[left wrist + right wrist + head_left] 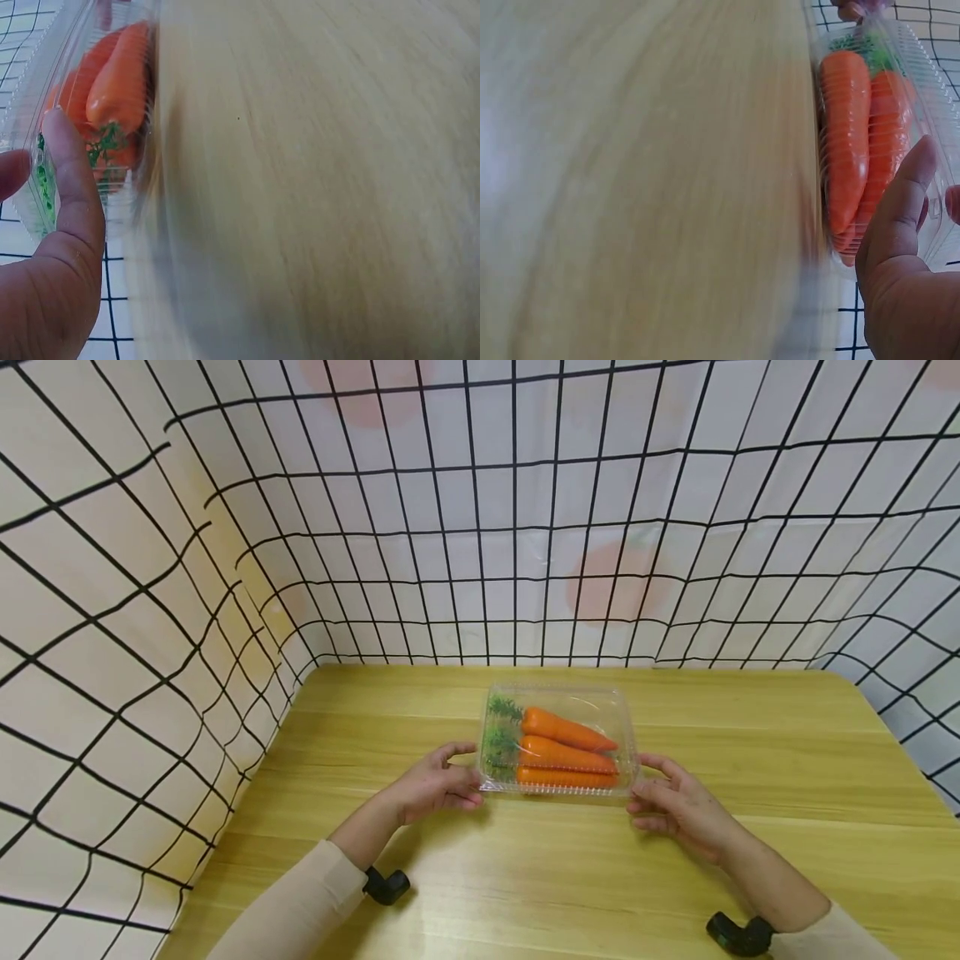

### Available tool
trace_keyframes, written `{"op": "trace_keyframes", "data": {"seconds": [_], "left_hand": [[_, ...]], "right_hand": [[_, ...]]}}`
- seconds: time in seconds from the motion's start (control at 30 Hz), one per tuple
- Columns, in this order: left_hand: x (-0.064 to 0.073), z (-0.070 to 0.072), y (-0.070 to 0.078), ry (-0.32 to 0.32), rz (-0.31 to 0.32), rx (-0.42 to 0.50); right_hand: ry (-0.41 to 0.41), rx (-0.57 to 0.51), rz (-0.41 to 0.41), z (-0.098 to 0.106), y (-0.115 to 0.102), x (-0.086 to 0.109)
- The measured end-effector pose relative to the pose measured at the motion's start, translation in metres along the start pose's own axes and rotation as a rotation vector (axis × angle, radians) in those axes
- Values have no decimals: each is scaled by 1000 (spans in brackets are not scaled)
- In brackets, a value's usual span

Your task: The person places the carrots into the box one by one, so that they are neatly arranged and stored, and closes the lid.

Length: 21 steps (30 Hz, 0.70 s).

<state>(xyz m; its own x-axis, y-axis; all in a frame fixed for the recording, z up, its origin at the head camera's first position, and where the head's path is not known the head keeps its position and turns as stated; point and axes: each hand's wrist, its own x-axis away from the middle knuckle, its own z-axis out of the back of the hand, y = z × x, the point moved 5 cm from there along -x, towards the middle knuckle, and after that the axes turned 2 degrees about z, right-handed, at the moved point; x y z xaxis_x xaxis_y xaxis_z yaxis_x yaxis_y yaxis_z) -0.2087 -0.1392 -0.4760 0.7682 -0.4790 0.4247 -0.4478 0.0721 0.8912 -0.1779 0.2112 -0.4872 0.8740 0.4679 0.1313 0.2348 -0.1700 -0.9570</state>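
Between my two hands is a clear plastic clamshell box (592, 697), its lid closed. Inside lie orange carrots (567, 729), side by side, their green leafy tops (501, 742) toward the left end. My left hand (431, 785) grips the box's left end, thumb and fingers at its edge. At the opposite end, my right hand (682, 810) pinches the near right corner. The right wrist view shows the right thumb (907, 202) along the clear wall. Whether the box touches the table or is held just above it, I cannot tell.
A wooden table (525, 877) lies under the hands. Black wire grid panels (514, 527) rise along its back, left and right sides, with a pale printed sheet behind them. Both wrists carry a small black device (386, 887).
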Motion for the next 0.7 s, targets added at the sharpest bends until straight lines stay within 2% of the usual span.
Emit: {"op": "trace_keyframes", "data": {"seconds": [0.23, 0.43, 0.7], "left_hand": [[-1, -3, 0, 16, -8, -8], [-1, -5, 2, 17, -18, -6], [-3, -5, 4, 28, -30, -12]], "right_hand": [[-41, -88, 35, -1, 0, -1], [-59, -154, 33, -2, 0, -1], [-98, -202, 45, -2, -1, 0]]}}
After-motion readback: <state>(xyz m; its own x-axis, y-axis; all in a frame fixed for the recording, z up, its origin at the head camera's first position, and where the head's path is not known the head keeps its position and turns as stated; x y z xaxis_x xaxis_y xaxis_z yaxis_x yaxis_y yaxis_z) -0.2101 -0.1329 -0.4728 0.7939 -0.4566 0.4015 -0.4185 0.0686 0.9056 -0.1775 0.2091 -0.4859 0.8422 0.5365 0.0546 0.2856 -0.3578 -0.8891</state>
